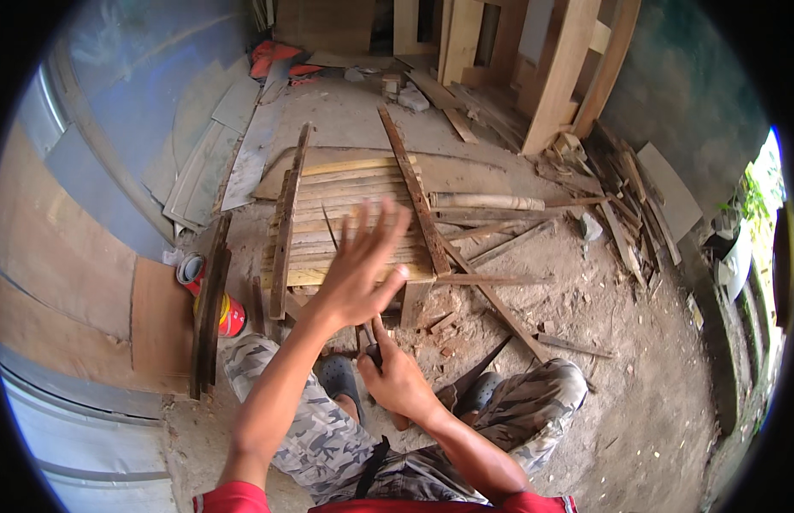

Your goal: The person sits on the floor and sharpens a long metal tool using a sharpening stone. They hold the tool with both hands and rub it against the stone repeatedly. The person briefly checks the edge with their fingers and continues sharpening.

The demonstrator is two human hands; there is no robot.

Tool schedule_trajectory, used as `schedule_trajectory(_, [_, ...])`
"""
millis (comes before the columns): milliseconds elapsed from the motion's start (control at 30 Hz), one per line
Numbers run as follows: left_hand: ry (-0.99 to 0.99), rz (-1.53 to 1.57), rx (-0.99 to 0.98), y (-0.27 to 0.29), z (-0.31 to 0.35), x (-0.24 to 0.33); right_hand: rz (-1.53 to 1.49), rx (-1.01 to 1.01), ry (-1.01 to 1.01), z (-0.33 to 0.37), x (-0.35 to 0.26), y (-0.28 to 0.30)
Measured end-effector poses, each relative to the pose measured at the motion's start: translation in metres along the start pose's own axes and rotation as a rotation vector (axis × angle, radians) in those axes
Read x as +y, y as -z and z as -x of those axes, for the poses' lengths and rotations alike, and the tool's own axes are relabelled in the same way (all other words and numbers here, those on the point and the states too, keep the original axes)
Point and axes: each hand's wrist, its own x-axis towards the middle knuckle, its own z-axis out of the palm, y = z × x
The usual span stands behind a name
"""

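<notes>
Pale wooden slats [345, 190] lay in a row beneath two brown bars [414, 190], ahead of the person's feet. The right hand [398, 378] gripped a slim tool [374, 353] by its dark handle near the slats' closest edge, while the left hand [363, 267], open with fingers spread, hovered before them.

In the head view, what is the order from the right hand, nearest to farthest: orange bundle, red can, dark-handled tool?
1. Dark-handled tool: held in the right hand.
2. Red can: on the left side.
3. Orange bundle: far back, left of centre.
</notes>
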Motion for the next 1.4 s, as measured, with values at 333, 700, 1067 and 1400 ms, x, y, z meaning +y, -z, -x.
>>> schedule_trajectory(333, [0.979, 1.081, 0.265, -0.022, 0.165, 0.054, -0.241, 0.025, -0.024, 0.000, 0.000, -0.019])
schedule_trajectory(700, [0.706, 0.394, 0.627, -0.057, 0.179, 0.048, -0.298, -0.089, -0.097, -0.002, 0.036, -0.023])
schedule_trajectory(1067, [0.542, 0.613, 0.516, -0.067, 0.140, 0.008, -0.368, -0.092, 0.019, 0.003, 0.086, -0.028])
schedule_trajectory(1400, [0.378, 1.072, 0.389, -0.093, 0.122, -0.006, -0.625, 0.012, -0.166, 0.020, 0.091, 0.009])
